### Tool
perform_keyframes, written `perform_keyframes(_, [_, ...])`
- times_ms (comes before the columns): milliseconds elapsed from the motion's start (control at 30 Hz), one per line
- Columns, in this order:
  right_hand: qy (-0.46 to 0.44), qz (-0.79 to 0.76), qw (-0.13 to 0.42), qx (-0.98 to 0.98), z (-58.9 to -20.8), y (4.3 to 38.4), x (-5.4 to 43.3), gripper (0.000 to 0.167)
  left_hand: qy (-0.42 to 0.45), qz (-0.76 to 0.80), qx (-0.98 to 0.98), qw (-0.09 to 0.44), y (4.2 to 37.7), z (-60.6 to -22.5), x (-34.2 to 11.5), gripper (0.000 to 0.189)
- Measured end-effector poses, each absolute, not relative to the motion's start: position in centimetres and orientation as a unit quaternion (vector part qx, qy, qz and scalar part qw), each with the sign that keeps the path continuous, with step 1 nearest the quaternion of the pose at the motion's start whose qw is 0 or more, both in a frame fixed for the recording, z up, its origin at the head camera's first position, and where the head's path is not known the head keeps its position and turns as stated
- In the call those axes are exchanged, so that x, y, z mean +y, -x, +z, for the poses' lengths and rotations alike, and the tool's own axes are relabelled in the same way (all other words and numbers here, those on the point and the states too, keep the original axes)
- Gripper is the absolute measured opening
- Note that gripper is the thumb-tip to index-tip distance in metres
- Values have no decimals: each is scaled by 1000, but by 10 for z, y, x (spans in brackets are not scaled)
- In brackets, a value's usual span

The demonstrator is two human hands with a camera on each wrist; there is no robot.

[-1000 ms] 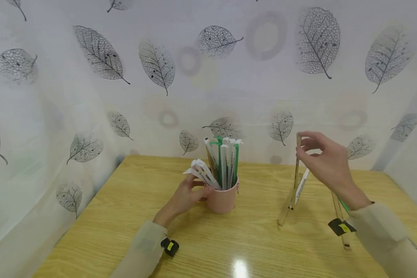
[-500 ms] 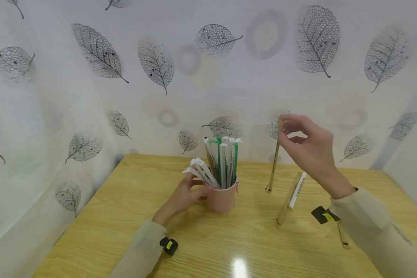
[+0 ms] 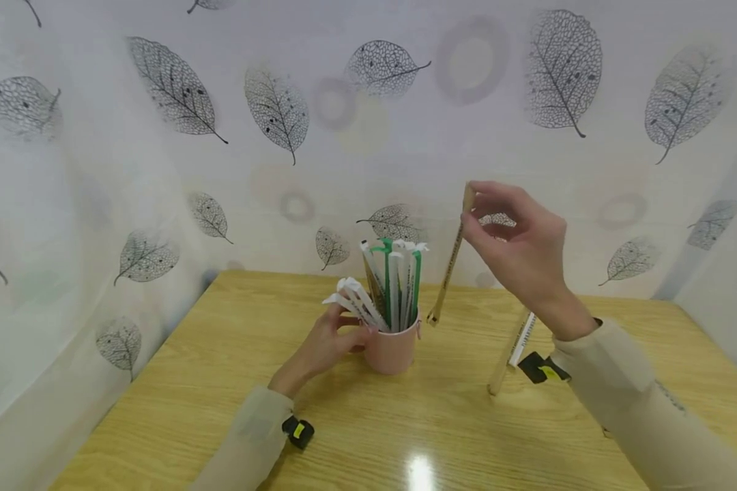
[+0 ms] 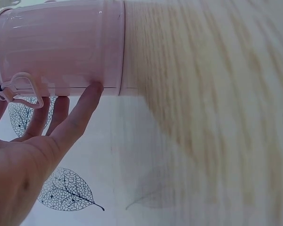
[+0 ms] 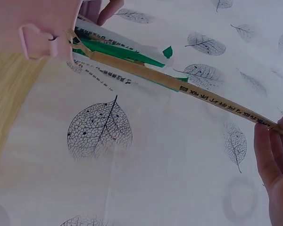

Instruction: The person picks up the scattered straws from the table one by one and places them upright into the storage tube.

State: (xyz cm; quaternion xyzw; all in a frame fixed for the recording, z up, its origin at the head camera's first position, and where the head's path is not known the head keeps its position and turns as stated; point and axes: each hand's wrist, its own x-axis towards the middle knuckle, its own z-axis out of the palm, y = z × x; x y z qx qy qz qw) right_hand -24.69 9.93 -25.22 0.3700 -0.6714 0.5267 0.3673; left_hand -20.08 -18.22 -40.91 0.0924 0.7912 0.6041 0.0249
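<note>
A small pink bucket stands upright on the table, holding several white, green and tan paper-wrapped straws. My left hand holds the bucket's left side, thumb in front and fingers farther back; the left wrist view shows the thumb touching the pink wall. My right hand pinches the top end of a tan paper-wrapped straw, which hangs tilted with its lower end just right of the bucket rim. In the right wrist view, printed characters run along this tan straw.
On the table to the right lie a white wrapped straw and a tan one, partly under my right forearm. A leaf-patterned cloth hangs behind and beside the table.
My right hand has lifted the tan straw from the right side and carried it leftward and up towards the bucket. The left hand has stayed at the bucket.
</note>
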Motion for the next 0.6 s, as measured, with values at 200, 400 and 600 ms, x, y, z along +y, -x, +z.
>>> perform_keyframes(200, [-397,566,366,-623,-249,243,84,37,-92,601,794,24,201,-410,-184,68])
perform_keyframes(400, [-418,533,358,-643,-263,248,75,40,-94,605,791,27,202,-410,-184,69])
perform_keyframes(600, [-423,501,342,-673,-282,252,71,41,-97,603,791,27,202,-411,-184,69])
